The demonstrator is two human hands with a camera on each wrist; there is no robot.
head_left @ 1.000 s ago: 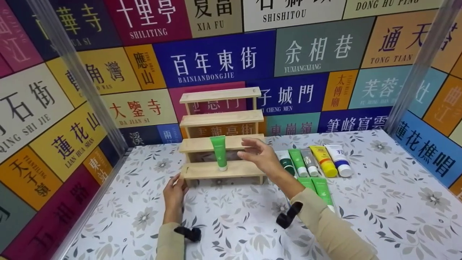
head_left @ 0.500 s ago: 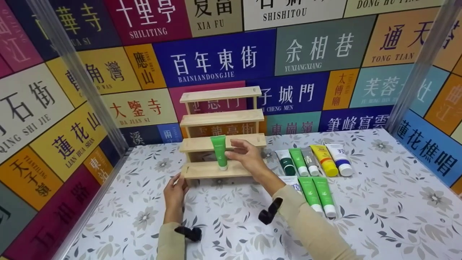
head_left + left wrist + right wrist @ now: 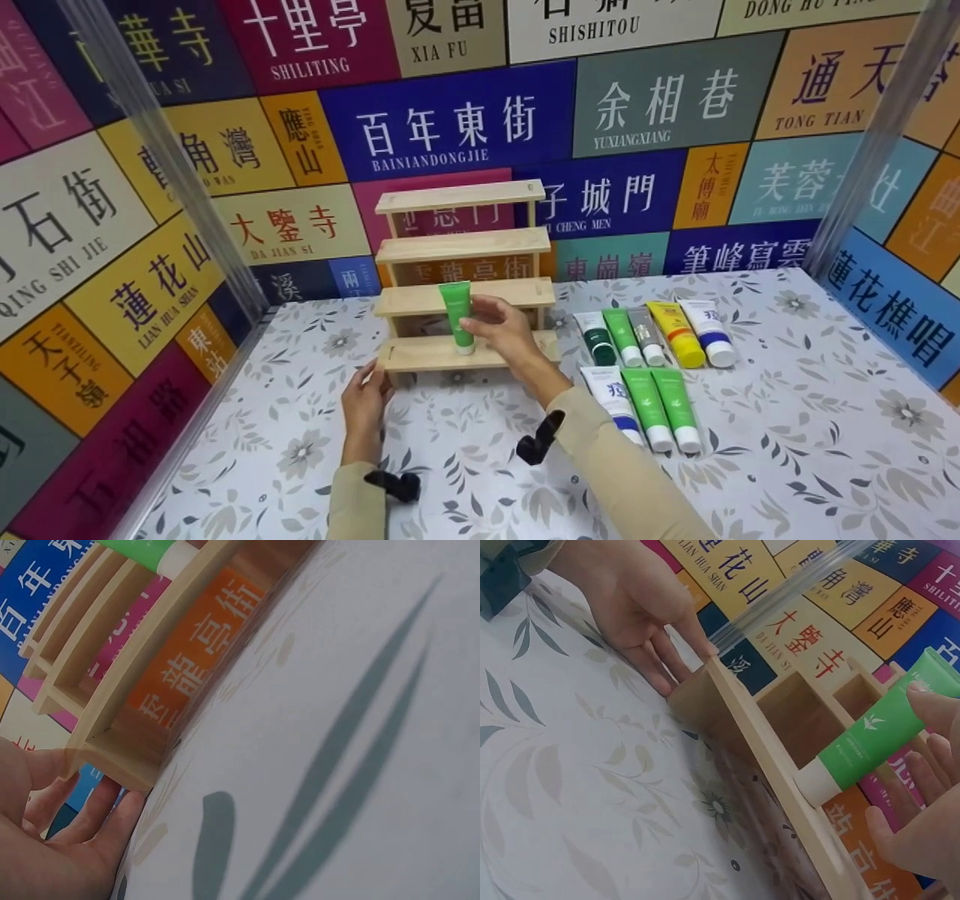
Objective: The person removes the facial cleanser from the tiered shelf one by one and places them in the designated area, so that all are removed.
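A green squeeze tube [image 3: 455,311] stands cap-down on the lowest step of a four-step wooden display rack [image 3: 465,241]. My right hand [image 3: 504,334] holds the tube from its right side. In the right wrist view, the thumb lies over the green tube [image 3: 881,724] and the other fingers bend beside it; its white cap meets the board. My left hand [image 3: 365,401] grips the left end of the lowest step. Seen from the left wrist, its thumb is on the board corner of the rack [image 3: 112,754], fingers against the end below.
Right of the rack, several tubes lie in two rows on the floral tablecloth [image 3: 465,457]. The back row includes a yellow tube [image 3: 677,334]; two green tubes [image 3: 661,409] and a white tube [image 3: 611,397] form the front row. Sign-printed panels [image 3: 450,124] rise behind.
My right hand has moved left and slightly down, from beside the rack's right part to the green tube. The tube and my left hand keep their places.
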